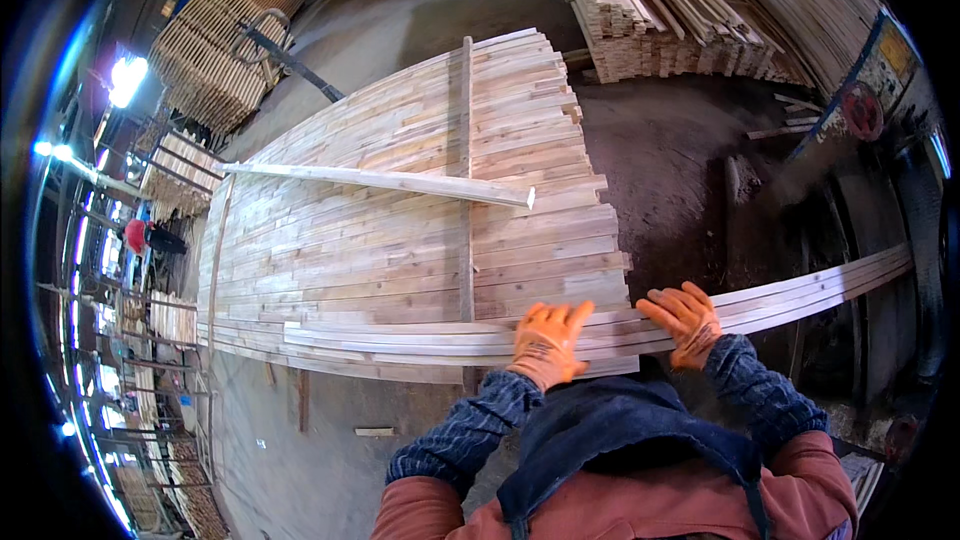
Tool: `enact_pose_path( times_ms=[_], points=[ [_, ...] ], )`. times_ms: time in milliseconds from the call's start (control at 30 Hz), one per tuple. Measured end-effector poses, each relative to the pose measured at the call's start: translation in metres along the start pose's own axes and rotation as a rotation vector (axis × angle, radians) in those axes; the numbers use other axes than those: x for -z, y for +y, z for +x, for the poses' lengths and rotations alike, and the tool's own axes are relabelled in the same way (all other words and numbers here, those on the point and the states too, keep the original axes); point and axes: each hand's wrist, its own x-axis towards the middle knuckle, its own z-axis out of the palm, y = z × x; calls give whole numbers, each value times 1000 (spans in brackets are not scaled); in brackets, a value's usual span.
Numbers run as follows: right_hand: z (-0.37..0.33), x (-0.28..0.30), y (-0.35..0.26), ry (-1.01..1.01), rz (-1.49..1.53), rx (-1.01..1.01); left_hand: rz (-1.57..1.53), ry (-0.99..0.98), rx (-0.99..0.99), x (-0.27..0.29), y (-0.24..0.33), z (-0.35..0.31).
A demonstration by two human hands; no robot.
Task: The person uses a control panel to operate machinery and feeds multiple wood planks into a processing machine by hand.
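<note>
Low in the frame, just right of centre, the left hand [546, 342], in an orange glove, lies over a bundle of long, pale wooden strips [400, 340], its fingers a little parted and directed toward the top; whether it pinches the wood, I cannot tell. The right hand [686, 325], gloved alike, is at the same bundle farther right, its fingers spread and pointing to the upper left. The strips run from the left-centre of the frame, along the near edge of a broad stack of boards [540, 155], past both hands and out to the right side (they look bowed, though the lens bends straight edges). A narrow wooden crosspiece [467, 130] lies across the stack top, and a single squared timber [400, 180] rests slantwise over it, its cut end near the middle of the frame. More lumber [640, 45] is piled at the upper right, with a machine [868, 110] bearing a round red part at the right edge. Stacked wooden pieces [205, 55] stand at the upper left. A short wood offcut [375, 432] lies on the grey floor [330, 480] toward the lower left. At the bottom show patterned dark-blue sleeves [450, 430] and a reddish garment [620, 520].
</note>
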Motion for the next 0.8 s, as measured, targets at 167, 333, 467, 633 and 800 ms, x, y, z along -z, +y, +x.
enact_pose_path(
  times_ms=[167, 333, 467, 633, 800],
  points=[
    [-6, 10, 24, -147, -14, -92, -29, 130, -44, 16, -46, -33],
    [-26, 28, 55, -260, -128, -319, 277, 103, 159, 48, -190, -123],
    [-17, 47, 76, -297, 83, -374, 281, -14, 273, 58, -215, -137],
    [78, 46, 33, -15, 658, -170, 252, 109, 112, 24, -177, -112],
    [217, 35, -16, 28, 543, 31, -24, 85, -128, 40, -137, -82]
  ],
)
